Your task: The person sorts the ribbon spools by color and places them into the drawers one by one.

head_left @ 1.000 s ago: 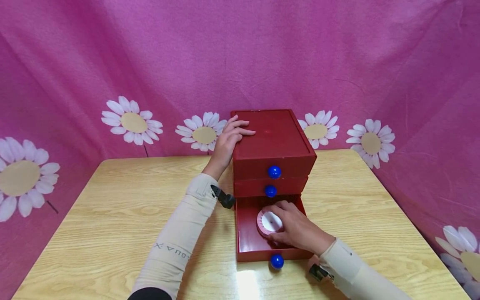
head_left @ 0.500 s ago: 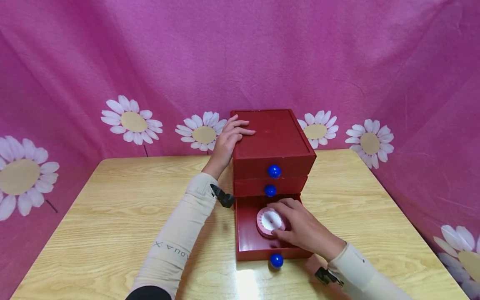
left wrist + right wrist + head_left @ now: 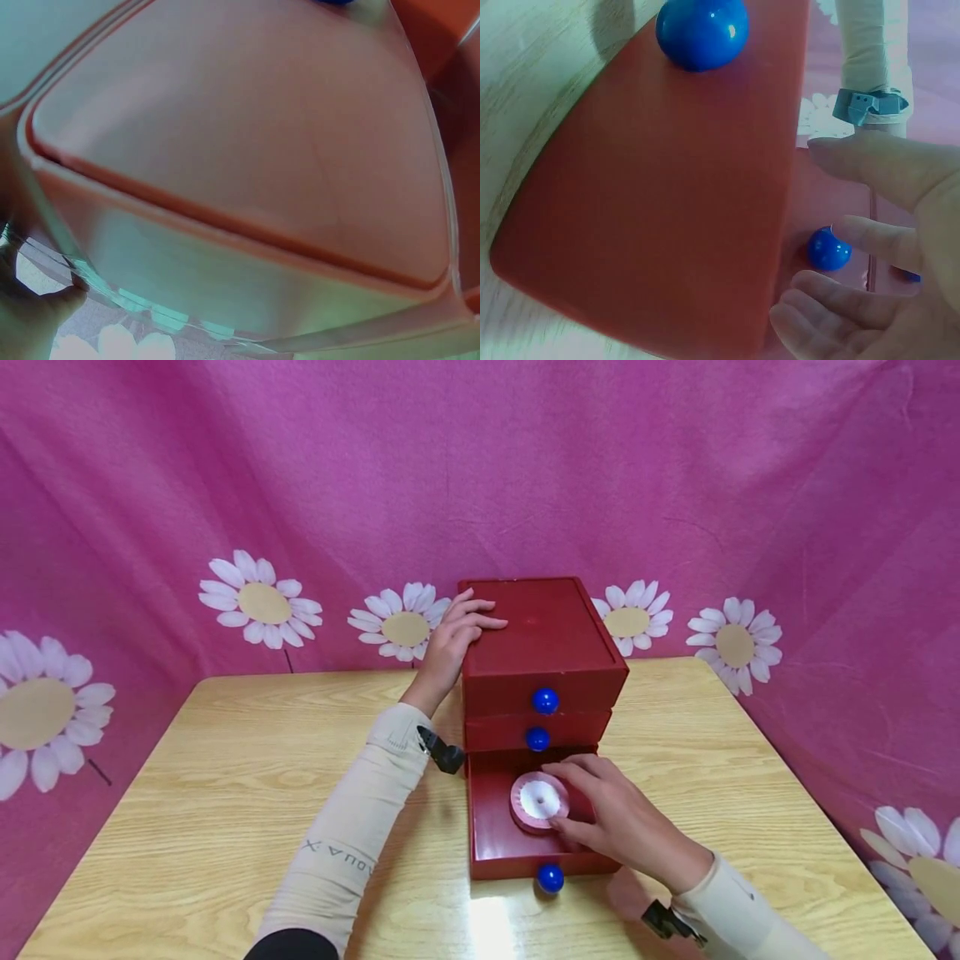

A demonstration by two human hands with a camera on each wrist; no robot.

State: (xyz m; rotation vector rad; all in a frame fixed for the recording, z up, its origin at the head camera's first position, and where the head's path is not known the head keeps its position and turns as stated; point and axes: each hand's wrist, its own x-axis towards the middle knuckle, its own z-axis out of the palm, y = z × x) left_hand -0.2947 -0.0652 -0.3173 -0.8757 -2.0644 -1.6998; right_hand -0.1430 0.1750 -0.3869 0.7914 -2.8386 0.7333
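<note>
Tape roll [image 3: 539,801], pink with a white middle, sits in the pulled-out bottom drawer [image 3: 495,839] of the red box [image 3: 543,647], and the right hand [image 3: 618,820] has loosely curved fingers touching its edge, not really gripping it. Left hand [image 3: 454,639] lies flat on the box top, everything on the wooden worktop [image 3: 225,777].

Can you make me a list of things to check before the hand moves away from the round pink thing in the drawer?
1. Bottom drawer open: ok.
2. Round pink thing lying flat inside the drawer: ok.
3. Right hand let go of it: cannot tell; its fingers are at its edge.
4. Left hand resting on the red box: ok.
5. Two upper drawers closed: ok.
6. Bottom blue knob free to reach: ok.
</note>
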